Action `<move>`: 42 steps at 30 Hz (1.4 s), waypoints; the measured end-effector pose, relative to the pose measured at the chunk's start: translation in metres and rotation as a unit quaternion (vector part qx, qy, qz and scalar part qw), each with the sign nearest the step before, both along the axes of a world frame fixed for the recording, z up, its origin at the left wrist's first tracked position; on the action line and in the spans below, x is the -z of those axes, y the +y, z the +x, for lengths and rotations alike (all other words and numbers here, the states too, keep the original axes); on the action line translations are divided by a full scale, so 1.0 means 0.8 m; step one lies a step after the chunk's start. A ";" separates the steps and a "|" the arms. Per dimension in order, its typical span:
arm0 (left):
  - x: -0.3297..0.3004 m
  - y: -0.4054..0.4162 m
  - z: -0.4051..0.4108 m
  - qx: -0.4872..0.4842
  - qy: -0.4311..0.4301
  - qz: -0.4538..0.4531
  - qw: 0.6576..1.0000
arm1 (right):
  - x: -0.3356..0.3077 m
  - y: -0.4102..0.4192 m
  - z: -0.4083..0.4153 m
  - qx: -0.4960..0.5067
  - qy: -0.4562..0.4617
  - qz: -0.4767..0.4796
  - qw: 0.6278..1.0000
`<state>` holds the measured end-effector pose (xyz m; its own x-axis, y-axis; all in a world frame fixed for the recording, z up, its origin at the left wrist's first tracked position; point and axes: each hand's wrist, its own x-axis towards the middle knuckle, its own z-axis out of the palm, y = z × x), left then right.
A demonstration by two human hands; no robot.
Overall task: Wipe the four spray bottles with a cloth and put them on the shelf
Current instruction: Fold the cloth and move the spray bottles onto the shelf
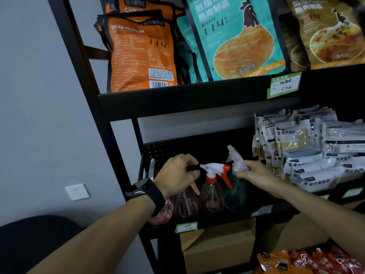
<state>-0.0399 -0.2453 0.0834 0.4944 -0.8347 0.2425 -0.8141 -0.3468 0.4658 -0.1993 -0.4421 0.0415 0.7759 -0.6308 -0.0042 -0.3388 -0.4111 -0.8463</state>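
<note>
Left hand (pixel 177 175) grips black sprayer head (pixel 192 168); right hand (pixel 254 172) pinches teal bottle (pixel 236 192) sprayer.

four spray bottles (pixel 212 191) upright on shelf (pixel 217 226)

Black metal shelf (pixel 177 99), several tiers. On top tier: upright orange pouches (pixel 142 56), teal pouch (pixel 237 40), brown pouch (pixel 325 32). On middle tier: four spray bottles (pixel 211 196) standing in a row at left, touching; stacked white packets (pixel 308 147) at right. On lower tier: cardboard boxes (pixel 219 252).
</note>
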 end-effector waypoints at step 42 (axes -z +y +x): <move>0.012 0.057 0.062 -0.132 -0.053 0.129 0.981 | -0.054 0.152 0.108 -0.099 0.064 -0.271 0.955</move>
